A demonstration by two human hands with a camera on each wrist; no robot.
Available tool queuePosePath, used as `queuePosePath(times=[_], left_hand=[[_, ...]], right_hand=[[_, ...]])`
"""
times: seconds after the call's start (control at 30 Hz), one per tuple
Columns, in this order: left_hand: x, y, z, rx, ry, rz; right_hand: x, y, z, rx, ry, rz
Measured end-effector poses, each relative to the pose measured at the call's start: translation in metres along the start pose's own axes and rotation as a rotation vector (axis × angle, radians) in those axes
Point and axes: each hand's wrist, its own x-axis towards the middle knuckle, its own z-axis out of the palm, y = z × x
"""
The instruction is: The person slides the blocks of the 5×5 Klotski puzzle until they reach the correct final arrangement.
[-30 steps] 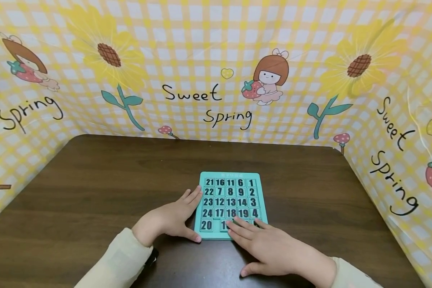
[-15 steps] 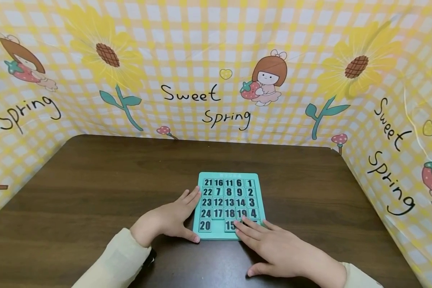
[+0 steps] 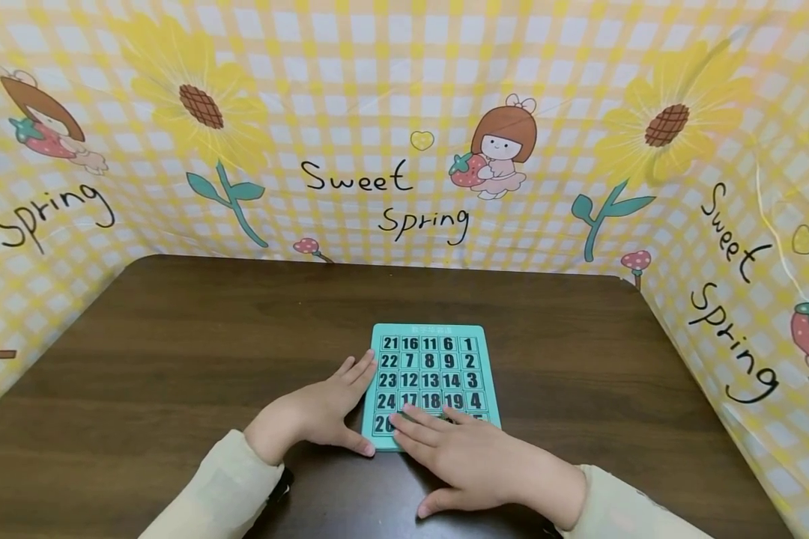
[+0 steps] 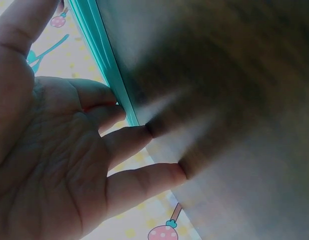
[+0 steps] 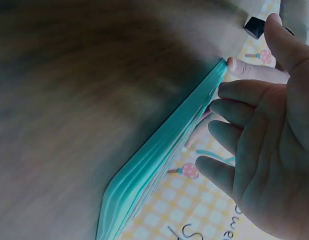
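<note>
Right hand (image 3: 479, 460): fingers extended over the bottom row of the teal number puzzle (image 3: 430, 370); contact probable, not clearly resolved. Left hand (image 3: 318, 410): fingers straight, thumb spread, at its left edge. Puzzle flat on brown table (image 3: 209, 337); yellow checked cloth (image 3: 350, 97) beyond.

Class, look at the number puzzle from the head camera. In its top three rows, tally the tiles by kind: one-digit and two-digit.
One-digit tiles: 7
Two-digit tiles: 8
Total: 15
</note>
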Motion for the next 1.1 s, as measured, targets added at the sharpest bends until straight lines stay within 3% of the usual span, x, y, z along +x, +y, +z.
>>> queuePosePath(times=[0.23, 0.83, 1.1], left_hand=[[-0.001, 0.000, -0.001, 0.003, 0.007, 0.012], [0.001, 0.000, 0.000, -0.002, -0.006, -0.018], [0.002, 0.000, 0.001, -0.004, -0.008, -0.010]], right_hand=[[0.005, -0.002, -0.001, 0.020, -0.036, 0.004], [-0.019, 0.005, 0.005, 0.016, -0.002, 0.050], [-0.012, 0.014, 0.004, 0.056, 0.014, 0.048]])
